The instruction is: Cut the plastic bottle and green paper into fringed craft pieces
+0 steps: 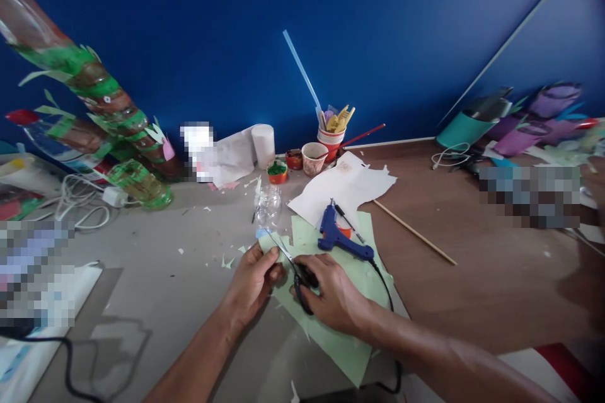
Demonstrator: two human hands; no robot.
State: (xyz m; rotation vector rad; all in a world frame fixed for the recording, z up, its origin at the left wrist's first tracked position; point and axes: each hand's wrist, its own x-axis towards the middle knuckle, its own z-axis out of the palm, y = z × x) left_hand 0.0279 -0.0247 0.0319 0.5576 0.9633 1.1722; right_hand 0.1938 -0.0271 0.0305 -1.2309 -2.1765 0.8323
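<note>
My left hand [253,280] pinches the edge of a pale green paper sheet [340,343] that lies on the floor. Black-handled scissors [295,271] are gripped in my right hand [333,299], their blades pointing up and left into the paper beside my left fingers. A blue glue gun [338,236] rests on the green paper just beyond my right hand, its black cord running back under my right forearm. A clear plastic bottle [267,206] stands a little beyond my left hand.
White torn paper [345,189], paper cups with brushes [331,132], small paint pots [277,171] and a paper roll [263,145] sit by the blue wall. A painted bottle tree [94,119] lies at left, a wooden stick [416,233] at right, purple crafts [534,123] far right.
</note>
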